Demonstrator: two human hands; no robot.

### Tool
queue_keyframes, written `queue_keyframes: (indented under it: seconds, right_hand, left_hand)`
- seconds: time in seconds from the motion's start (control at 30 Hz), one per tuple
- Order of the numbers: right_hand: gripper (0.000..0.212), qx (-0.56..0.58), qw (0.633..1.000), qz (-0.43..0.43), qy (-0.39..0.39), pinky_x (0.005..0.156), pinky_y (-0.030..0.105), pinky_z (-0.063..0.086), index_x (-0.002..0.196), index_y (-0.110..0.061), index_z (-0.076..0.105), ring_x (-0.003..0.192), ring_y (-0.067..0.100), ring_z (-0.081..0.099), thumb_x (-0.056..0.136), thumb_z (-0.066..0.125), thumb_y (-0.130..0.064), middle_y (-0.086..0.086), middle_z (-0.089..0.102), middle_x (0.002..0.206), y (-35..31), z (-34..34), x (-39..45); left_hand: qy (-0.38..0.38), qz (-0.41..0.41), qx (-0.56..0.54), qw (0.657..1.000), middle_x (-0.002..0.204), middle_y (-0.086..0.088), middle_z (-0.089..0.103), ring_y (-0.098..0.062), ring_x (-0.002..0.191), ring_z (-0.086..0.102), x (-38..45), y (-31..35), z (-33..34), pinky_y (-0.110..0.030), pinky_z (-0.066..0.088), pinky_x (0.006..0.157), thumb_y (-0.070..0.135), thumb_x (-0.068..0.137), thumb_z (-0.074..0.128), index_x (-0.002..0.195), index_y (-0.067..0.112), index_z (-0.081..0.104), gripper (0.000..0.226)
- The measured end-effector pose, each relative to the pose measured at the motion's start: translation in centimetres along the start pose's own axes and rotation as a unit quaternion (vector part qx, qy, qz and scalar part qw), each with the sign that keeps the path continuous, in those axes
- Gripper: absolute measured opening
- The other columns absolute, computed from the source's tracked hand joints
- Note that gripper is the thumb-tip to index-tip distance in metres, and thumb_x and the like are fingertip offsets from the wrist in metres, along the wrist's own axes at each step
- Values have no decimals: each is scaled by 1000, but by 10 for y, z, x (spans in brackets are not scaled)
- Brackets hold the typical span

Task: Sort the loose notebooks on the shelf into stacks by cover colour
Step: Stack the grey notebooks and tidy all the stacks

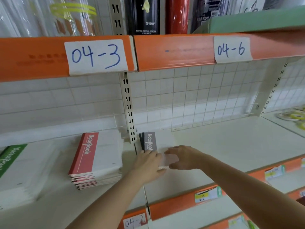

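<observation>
Both my hands rest on the grey notebook (149, 142) at shelf (231, 142) centre: left hand (148, 164) flat on its cover, fingers straight; right hand (183, 157) gripping its right edge, fingers curled. Red stack (97, 159) lies at 9 o'clock of it, green stack (11, 159) further out at 9 o'clock.

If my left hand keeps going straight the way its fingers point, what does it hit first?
Most likely the grey notebook: the left hand already rests on its near end, fingers pointing up its cover toward the white grid back panel. Depth is hard to judge.
</observation>
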State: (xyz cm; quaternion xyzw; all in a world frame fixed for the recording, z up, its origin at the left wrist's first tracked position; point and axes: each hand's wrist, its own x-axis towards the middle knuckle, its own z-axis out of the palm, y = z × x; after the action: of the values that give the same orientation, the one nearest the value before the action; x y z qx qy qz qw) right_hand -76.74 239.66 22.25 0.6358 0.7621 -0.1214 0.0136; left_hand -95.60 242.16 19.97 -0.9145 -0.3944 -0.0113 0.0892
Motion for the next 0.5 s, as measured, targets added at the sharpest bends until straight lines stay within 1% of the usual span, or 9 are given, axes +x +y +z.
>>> queue_keyframes:
  seconds: [0.03,0.1,0.17,0.23,0.33,0.5]
  right_hand:
    - [67,-8,1000,-9,-7,108,36,35,144,-30,37,133,18,39,85,60,-51,-6,38,150,-1,1,3]
    - [67,-20,999,-24,-15,110,36,33,146,-30,35,135,17,37,87,59,-53,-7,34,152,-3,-1,8]
    - [66,-32,999,-25,-27,114,37,28,147,-31,33,139,16,32,89,56,-51,-7,28,155,-3,-4,11]
    - [64,-53,998,-17,-35,115,37,27,147,-34,32,140,16,31,89,56,-48,-9,25,156,-2,-9,13]
    - [63,-44,998,9,-43,113,35,28,145,-38,34,139,17,32,87,57,-39,-11,25,156,2,-14,13]
    - [63,-5,998,27,-51,111,36,29,147,-35,32,139,20,32,90,58,-32,-10,23,156,0,-12,11]
  left_hand:
    - [-13,-2,0,1000,132,-3,51,-25,122,47,-2,-4,-1,-37,37,95,55,95,41,131,18,49,53]
    - [-39,-4,-5,999,127,-5,53,-27,117,51,-5,-9,-5,-37,40,90,48,98,39,125,17,53,43]
    - [-32,0,-7,999,122,-6,57,-27,112,53,-7,-9,-9,-36,42,85,41,100,38,120,17,56,36]
    - [-15,15,-8,1000,120,-4,59,-27,110,54,-6,-7,-9,-35,43,82,36,101,37,117,17,58,33]
    - [-1,29,8,1000,122,-1,60,-27,112,52,-1,-1,-6,-34,43,82,31,102,37,123,18,57,32]
    - [-1,34,39,999,129,1,58,-27,116,51,6,1,-1,-34,43,84,31,103,37,130,19,55,35]
